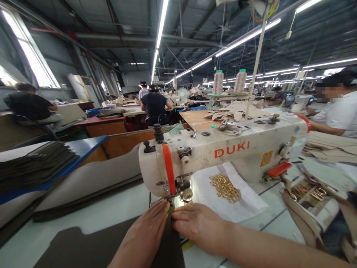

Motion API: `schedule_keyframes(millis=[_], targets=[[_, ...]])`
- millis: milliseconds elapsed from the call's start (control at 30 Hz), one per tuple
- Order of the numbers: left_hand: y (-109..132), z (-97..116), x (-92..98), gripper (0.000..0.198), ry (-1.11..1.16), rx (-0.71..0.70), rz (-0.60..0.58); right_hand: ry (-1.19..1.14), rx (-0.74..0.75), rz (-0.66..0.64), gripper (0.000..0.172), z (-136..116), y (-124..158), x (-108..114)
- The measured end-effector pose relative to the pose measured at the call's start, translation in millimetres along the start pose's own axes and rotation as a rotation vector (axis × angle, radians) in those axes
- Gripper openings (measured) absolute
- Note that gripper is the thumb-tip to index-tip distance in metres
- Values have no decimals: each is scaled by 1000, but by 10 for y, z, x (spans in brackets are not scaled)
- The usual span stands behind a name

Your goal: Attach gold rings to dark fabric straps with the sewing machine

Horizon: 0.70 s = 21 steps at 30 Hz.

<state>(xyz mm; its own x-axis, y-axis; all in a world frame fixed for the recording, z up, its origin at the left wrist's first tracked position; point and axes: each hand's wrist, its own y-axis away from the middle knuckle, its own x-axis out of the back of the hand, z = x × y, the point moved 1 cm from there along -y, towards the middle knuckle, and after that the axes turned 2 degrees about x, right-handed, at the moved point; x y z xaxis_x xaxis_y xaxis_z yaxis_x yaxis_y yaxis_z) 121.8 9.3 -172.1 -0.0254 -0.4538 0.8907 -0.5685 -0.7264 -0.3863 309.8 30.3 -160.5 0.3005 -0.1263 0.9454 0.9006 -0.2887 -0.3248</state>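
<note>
Head view: left fingers (159, 209) flat on cloth (92, 243); right fingers (181, 216) bunched by its edge, pinch unclear; machine (205, 146) just beyond fingertips; uneven pressure could skew cloth, forward slip could nip fingertips

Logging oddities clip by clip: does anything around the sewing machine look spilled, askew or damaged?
Nothing stands out as wrong. The heap of gold-coloured metal pieces might suggest a spill, but it sits together on a white sheet by the sewing machine. The machine looks smudged, likely grime rather than damage.
</note>
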Motion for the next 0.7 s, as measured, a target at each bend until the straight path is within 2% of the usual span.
schedule_keyframes(millis=[200, 433, 600, 700], targets=[[27, -10, -19, 43, -40, -51, 61, 16, -6, 10, 11, 1, 6, -33], [60, -17, -57, 40, 73, 38, 56, -6, -6, -5, 9, -2, 4, -53], [18, -2, -31, 41, 45, 42, 47, -12, -14, 2, 12, 15, 4, -47], [104, 41, 44, 40, -6, 41, 79, -9, 31, 22, 13, -27, 20, -107]])
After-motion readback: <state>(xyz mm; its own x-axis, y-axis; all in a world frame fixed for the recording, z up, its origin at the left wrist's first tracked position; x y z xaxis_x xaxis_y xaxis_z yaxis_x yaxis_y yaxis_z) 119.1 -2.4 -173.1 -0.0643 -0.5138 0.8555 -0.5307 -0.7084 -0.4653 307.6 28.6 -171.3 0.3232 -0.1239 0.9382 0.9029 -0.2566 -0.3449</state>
